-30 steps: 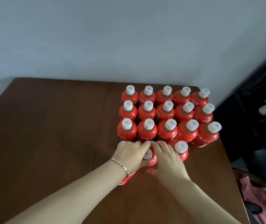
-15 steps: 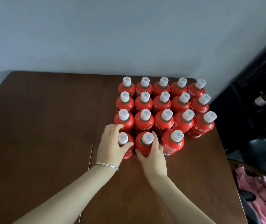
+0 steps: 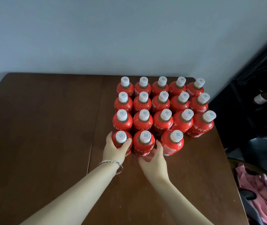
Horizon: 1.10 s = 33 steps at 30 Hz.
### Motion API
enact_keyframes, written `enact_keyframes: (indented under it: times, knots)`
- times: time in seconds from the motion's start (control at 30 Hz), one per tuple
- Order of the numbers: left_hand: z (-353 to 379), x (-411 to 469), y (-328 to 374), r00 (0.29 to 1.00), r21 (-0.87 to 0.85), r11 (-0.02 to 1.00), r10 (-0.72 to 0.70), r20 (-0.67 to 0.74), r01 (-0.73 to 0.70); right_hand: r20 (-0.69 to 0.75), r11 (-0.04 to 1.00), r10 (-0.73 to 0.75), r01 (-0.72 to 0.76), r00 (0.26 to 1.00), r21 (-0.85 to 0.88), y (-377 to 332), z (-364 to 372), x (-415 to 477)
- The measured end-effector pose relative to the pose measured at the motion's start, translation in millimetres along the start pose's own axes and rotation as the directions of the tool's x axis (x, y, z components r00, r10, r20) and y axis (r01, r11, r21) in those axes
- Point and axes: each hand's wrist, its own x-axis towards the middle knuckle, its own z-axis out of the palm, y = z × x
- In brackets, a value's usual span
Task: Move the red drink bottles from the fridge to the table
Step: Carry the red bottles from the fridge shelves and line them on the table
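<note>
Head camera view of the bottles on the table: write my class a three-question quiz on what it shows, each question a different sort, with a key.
1. Count: how many red bottles stand on the table?
2. True or false: the front row holds five bottles.
3. Which bottle does the left hand grip? A: front-left bottle; B: front-right; C: back-row middle.
Key: 1: eighteen. 2: false, it holds three. 3: A.

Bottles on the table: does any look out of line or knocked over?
None is knocked over. The front row's right-hand bottle sits off the grid, between two columns, with a gap to its neighbour.
</note>
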Motion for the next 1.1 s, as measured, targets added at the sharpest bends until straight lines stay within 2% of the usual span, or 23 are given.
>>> enact_keyframes:
  times: [0.1,0.17,0.23,0.33,0.53,0.67,0.73,0.8,0.9,0.97,1.03,1.1]
  knots:
    - [2.3,0.9,0.9,0.999,-0.105,0.994,-0.022,0.026,0.024,0.025,0.930,0.313,-0.312,0.949,0.195,12.5,-16.8,-0.2]
    - [3.7,4.1,0.8,0.998,-0.156,0.987,-0.038,0.049,0.046,-0.038,0.883,0.394,-0.366,0.918,0.293,16.0,-29.7,6.6]
    - [3.7,4.2,1.6,0.997,-0.178,0.982,-0.050,0.053,0.058,-0.134,0.919,0.331,-0.286,0.934,0.272,12.5,-39.7,16.6]
    - [3.2,2.3,1.5,0.997,-0.191,0.979,-0.057,0.055,0.066,-0.173,0.955,0.251,-0.215,0.952,0.204,2.5,-48.2,24.0]
    - [0.7,1.4,0.0,0.998,-0.178,0.983,-0.028,0.050,0.036,-0.107,0.987,0.161,-0.157,0.981,0.047,3.2,-39.8,33.0]
    - [0.8,-1.2,-2.6,1.000,-0.148,0.989,0.003,0.025,0.001,-0.069,0.991,0.123,-0.119,0.990,0.063,13.7,-36.9,38.7]
    - [2.3,-1.5,-1.4,1.000,-0.125,0.992,0.004,0.006,-0.003,-0.032,0.996,0.084,-0.084,0.996,0.010,17.1,-40.5,38.8]
    - [1.9,-0.9,0.8,1.000,-0.036,0.999,-0.007,-0.001,0.007,0.018,0.995,0.086,-0.085,0.996,-0.054,18.3,-46.0,37.5]
    - [-1.0,-0.6,4.8,0.999,0.304,0.952,-0.043,-0.013,0.045,0.110,0.979,0.178,-0.165,0.978,-0.123,15.7,-54.9,24.7]
    - [-3.2,-4.7,9.2,0.991,0.562,0.817,-0.113,-0.069,0.132,0.203,0.966,0.214,-0.176,0.955,-0.192,17.1,-57.4,13.0]
    - [-7.7,-18.2,16.1,0.983,0.724,0.670,-0.171,-0.065,0.164,0.237,0.957,0.187,-0.121,0.953,-0.264,16.2,-58.8,-2.7]
    - [-14.7,-35.5,21.6,0.976,0.860,0.510,-0.196,0.099,0.015,0.236,0.950,0.137,-0.060,0.962,-0.308,12.5,-59.8,-19.9]
